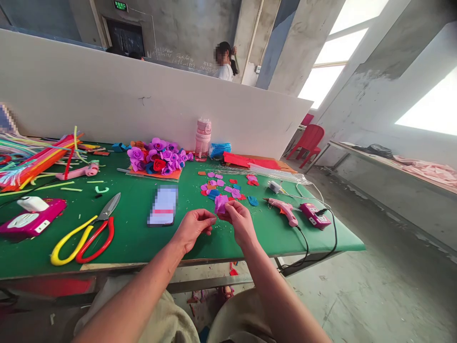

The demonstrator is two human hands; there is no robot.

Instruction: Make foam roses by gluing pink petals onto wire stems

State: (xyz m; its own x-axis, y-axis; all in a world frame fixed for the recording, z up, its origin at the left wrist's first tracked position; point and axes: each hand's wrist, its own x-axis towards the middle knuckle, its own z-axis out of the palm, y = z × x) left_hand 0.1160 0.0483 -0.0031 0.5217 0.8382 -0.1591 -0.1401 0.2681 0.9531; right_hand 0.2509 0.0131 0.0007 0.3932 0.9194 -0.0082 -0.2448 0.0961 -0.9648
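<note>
My right hand (pixel 240 220) pinches a small purple paper petal piece (pixel 221 203) by its edge, just above the table. To its left is my left hand (pixel 194 229), fingers curled and thumb against the fingertips; whether anything is between them is too small to tell. Beyond both hands lie loose cut petals (pixel 233 192) in purple, red, blue and orange. A bunch of finished purple flowers (pixel 167 155), with a red one among them, rests on an orange sheet farther back. To the right, a pink glue gun (pixel 283 209) lies on its side.
Scissors (pixel 94 228) with yellow and red handles and a phone (pixel 163 206) lie left. Power strips (pixel 316 216) with cords sit at both sides. A pink bottle (pixel 203 139), red sheets (pixel 252 161) and bundled fuzzy stems (pixel 35 164) are at the back, before a white partition (pixel 150 100).
</note>
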